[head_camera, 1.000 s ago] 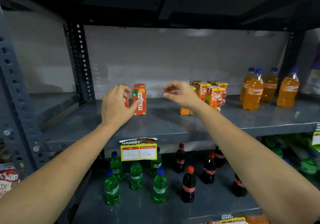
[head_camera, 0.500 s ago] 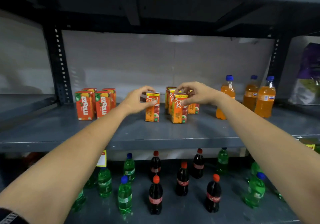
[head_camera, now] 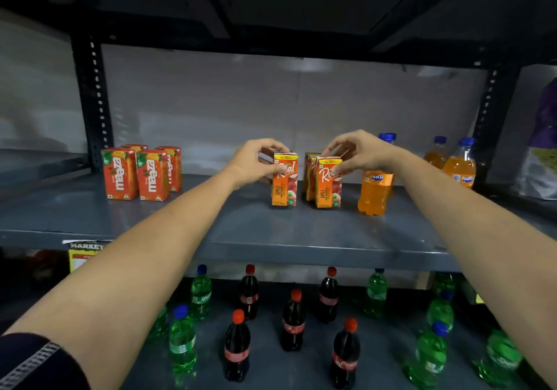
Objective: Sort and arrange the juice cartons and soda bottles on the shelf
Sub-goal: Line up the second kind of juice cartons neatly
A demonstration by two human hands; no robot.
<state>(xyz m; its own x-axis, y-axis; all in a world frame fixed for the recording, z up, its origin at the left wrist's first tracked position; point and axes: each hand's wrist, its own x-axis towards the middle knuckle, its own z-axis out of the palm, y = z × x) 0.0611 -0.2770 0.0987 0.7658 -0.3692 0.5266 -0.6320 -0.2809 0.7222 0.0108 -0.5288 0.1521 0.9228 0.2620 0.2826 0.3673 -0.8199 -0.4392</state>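
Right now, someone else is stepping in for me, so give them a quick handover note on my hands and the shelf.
Left hand: gripping the top of a lone Real apple carton, standing apart from its group.
Right hand: pinching the top of the front Real carton in the cluster.
Done: Maaza cartons grouped at left on the middle shelf.
Left: close up the Real cartons, line up the Fanta bottles, sort the mixed cola bottles and green soda bottles below.

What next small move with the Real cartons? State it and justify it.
Probably slide the left carton right until it meets the right carton. Left hand and right hand each pinch one carton top, and a gap of bare shelf separates them.
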